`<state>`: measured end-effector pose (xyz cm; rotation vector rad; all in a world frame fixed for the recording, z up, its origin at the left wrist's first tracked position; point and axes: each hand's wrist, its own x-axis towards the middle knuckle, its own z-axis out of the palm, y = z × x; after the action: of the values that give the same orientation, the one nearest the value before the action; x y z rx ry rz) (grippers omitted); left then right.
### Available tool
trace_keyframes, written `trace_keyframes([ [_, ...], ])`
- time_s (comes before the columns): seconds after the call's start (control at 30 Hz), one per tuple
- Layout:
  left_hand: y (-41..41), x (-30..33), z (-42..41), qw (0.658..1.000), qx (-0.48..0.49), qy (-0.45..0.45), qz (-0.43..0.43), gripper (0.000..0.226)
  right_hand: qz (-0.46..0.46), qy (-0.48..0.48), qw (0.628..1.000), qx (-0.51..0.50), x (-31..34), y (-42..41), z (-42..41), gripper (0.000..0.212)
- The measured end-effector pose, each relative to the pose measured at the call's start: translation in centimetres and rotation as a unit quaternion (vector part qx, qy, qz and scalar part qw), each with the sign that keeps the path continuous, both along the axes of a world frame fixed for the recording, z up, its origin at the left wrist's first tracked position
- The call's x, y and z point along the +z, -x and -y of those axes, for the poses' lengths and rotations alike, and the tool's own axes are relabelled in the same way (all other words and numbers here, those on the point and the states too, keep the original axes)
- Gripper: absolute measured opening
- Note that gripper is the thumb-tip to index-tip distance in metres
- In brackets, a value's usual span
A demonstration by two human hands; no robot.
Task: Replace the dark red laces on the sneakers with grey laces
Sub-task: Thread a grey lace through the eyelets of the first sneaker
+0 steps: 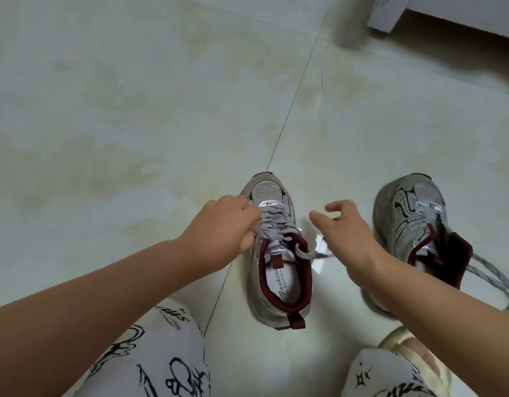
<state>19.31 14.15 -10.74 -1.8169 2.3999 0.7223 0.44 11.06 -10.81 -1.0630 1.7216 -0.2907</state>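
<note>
Grey laces go in: one sneaker threaded, its partner waiting.

The left hand (224,222) pinches the speckled grey lace (269,222) crossing the silver mesh sneaker with maroon lining (276,253) just beside it; the right hand (347,224) hovers spread and empty, the second silver sneaker (410,216) beyond it apparently unthreaded, a loose grey lace (493,275) trailing.

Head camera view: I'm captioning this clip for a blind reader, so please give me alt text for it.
A person's left hand pinches the grey laces threaded through a silver sneaker on a pale tiled floor, while the right hand hovers open beside it. A second sneaker stands to the right, loose grey lace trailing from it.
</note>
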Motion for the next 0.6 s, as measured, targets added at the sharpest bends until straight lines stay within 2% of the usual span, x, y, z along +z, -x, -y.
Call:
trace_keyframes([
  [0.07,0.0,0.6,0.1,0.999,0.035,0.008,-0.04,0.01,-0.082,0.144,0.984,0.063,0.7,-0.3,-0.5,0.036],
  [0.13,0.1,1.3,0.3,0.993,0.068,0.001,-0.092,0.012,-0.107,0.283,0.938,0.167,1.9,-1.1,-1.0,0.027],
  [0.17,0.2,1.6,0.5,0.987,0.091,-0.017,-0.128,0.012,-0.117,0.302,0.916,0.235,2.1,-1.6,-1.2,0.02],
  [0.23,0.5,2.1,0.9,0.962,0.15,-0.07,-0.218,0.014,-0.13,0.261,0.894,0.341,2.3,-2.7,-1.5,0.02],
  [0.3,0.6,2.2,1.3,0.929,0.202,-0.116,-0.286,0.017,-0.136,0.219,0.884,0.39,2.0,-3.3,-1.3,0.02],
  [0.4,0.3,1.9,1.6,0.896,0.236,-0.185,-0.327,0.018,-0.107,0.21,0.907,0.348,1.7,-3.2,-0.5,0.028],
  [0.5,-0.1,1.4,1.3,0.911,0.207,-0.221,-0.281,0.021,-0.074,0.2,0.933,0.291,1.4,-2.9,0.0,0.025],
  [0.6,-0.1,1.1,1.1,0.933,0.181,-0.203,-0.237,0.021,-0.057,0.183,0.941,0.28,1.1,-3.0,-0.2,0.022],
])
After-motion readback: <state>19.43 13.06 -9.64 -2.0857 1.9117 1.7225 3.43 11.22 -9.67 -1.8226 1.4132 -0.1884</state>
